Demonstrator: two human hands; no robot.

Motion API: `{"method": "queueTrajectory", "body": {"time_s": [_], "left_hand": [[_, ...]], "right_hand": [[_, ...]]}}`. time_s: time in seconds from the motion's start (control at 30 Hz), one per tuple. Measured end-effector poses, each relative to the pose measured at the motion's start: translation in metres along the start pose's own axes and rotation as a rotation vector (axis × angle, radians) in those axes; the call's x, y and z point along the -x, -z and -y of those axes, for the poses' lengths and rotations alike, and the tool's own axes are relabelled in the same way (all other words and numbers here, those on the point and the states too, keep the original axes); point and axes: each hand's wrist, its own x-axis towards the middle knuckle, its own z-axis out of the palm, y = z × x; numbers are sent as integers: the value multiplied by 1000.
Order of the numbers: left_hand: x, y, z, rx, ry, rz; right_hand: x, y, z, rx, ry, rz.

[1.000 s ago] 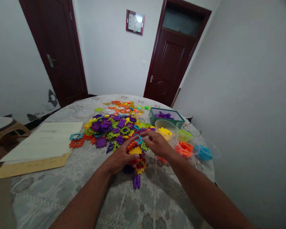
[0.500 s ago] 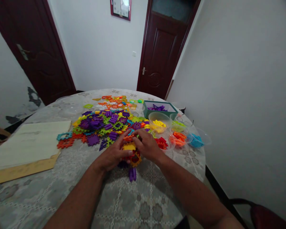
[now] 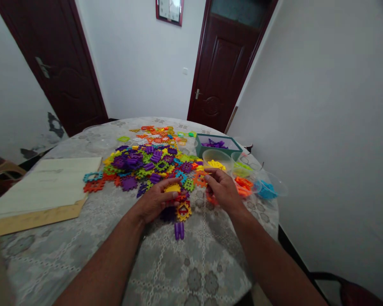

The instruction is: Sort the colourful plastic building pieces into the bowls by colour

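Note:
My left hand (image 3: 156,200) curls around a stack of interlocked plastic building pieces (image 3: 177,204) on the patterned tablecloth (image 3: 191,263). The stack shows a yellow piece, red pieces and a yellow-edged piece with a red centre (image 3: 183,211); my palm hides part of it. A purple double-bar piece (image 3: 179,230) sits at its near end. My right hand (image 3: 221,189) hovers apart from the stack, its fingertips beside an orange gear-shaped piece (image 3: 199,179). The palm hides whatever lies under it. A large mixed heap of colourful pieces (image 3: 147,163) spreads beyond my hands.
Beyond my right hand stand a green box of purple pieces (image 3: 218,146) and clear bowls of yellow (image 3: 217,160), green (image 3: 241,170), orange (image 3: 244,187) and blue (image 3: 270,189) pieces. Pale paper (image 3: 44,187) lies over a tan folder (image 3: 32,223) at left.
My right hand has moved right, away from the stack. My left hand still holds the stack, which now shows more clearly. My head has shifted slightly, moving the view.

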Motion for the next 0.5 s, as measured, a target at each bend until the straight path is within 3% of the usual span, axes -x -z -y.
{"method": "queueTrajectory", "body": {"time_s": [0.17, 0.4, 0.5], "left_hand": [[-3, 4, 2, 129, 1, -20], [-2, 2, -3, 204, -47, -42], [-1, 0, -4, 170, -44, -3]], "right_hand": [[2, 33, -1, 97, 66, -112], [-8, 125, -13, 463, 109, -450], [-11, 156, -25, 567, 96, -520]]}}
